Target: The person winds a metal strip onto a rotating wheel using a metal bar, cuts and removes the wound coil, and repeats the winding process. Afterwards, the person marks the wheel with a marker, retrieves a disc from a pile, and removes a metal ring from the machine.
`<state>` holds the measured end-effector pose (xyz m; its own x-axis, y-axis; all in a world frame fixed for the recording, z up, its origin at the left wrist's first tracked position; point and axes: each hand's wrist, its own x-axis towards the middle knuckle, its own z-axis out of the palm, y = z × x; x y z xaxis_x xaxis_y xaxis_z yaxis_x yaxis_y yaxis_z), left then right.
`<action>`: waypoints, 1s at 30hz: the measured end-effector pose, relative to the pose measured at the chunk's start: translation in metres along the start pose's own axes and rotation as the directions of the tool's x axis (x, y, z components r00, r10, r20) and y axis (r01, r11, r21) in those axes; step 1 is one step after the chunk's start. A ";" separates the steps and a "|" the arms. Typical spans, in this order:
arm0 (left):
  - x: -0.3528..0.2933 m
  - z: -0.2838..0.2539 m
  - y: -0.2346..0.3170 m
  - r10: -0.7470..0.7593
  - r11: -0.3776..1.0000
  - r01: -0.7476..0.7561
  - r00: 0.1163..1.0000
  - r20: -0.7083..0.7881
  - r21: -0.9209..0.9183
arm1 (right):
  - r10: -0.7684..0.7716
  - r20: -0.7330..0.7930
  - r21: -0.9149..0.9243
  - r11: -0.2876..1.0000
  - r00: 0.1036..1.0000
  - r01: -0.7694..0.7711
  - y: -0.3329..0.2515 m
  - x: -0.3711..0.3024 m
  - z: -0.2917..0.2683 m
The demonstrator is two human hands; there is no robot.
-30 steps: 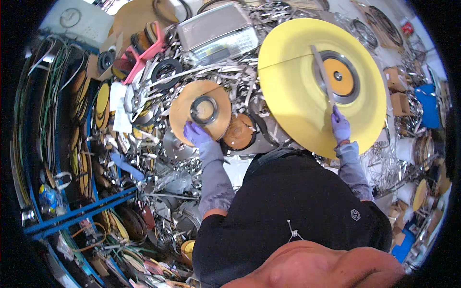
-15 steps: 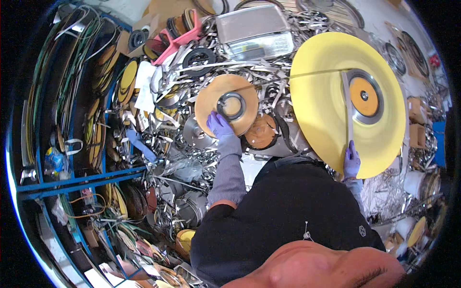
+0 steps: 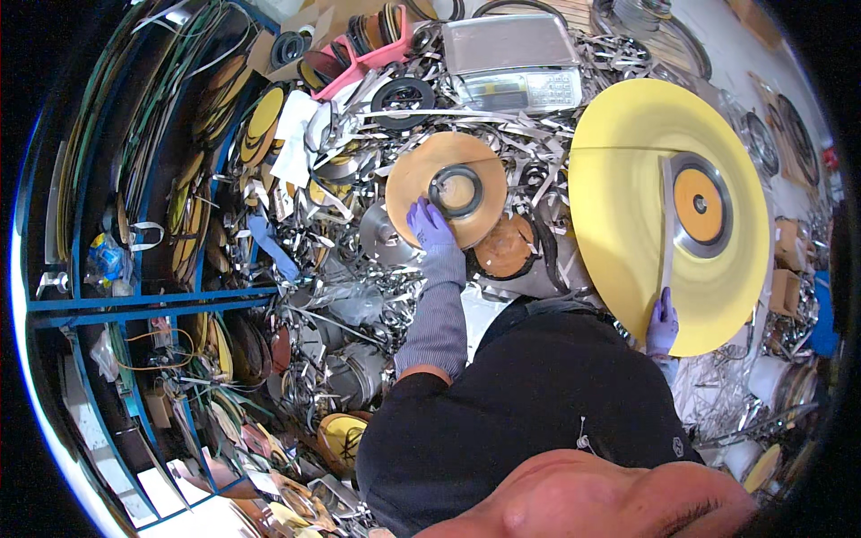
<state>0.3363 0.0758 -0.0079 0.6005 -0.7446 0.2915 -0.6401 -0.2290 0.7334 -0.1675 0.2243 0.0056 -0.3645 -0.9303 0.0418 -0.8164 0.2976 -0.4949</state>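
Observation:
My left hand [image 3: 433, 229], in a lavender glove, lies on a small tan disc [image 3: 413, 175], its fingers extended and fingertips by the dark ring [image 3: 434, 190] at the disc's middle. My right hand [image 3: 663, 325], gloved alike, is closed round the lower end of a long flat grey bar [image 3: 667, 224]. That bar reaches up across the large yellow disc [image 3: 619, 197] to a grey metal ring [image 3: 718, 235] around an orange hub [image 3: 697, 206]. A thin dark strip [image 3: 547, 150] runs from the small disc over the yellow one to the bar's top.
Shiny metal strip scraps [image 3: 511, 130] cover the bench. A weighing scale [image 3: 513, 63] stands at the back, with a pink basket [image 3: 386, 54] of discs left of it. A blue rack [image 3: 179, 303] full of discs fills the left. A brown disc [image 3: 507, 247] lies in front.
The whole view has shifted, so the discs and both hands sit further right in the picture. Both hands keep much the same places on the disc and bar. The thin strip looks narrower.

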 end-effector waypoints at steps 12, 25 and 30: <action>0.001 0.007 -0.013 0.161 0.980 -0.147 0.982 -0.100 0.133 | -0.005 -0.007 -0.003 1.000 1.000 0.005 0.000 -0.004 0.001; 0.004 0.010 -0.025 0.109 0.994 -0.109 0.994 0.005 -0.012 | 0.140 0.024 0.044 0.989 0.990 -0.140 -0.013 -0.001 -0.005; 0.000 0.007 -0.017 0.089 0.995 -0.088 0.996 0.015 -0.038 | 0.230 0.052 0.081 0.969 0.972 -0.234 -0.016 -0.003 -0.009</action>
<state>0.3441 0.0749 -0.0251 0.5339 -0.7713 0.3465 -0.6721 -0.1385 0.7274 -0.1570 0.2246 0.0207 -0.5188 -0.8467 -0.1181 -0.6696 0.4884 -0.5596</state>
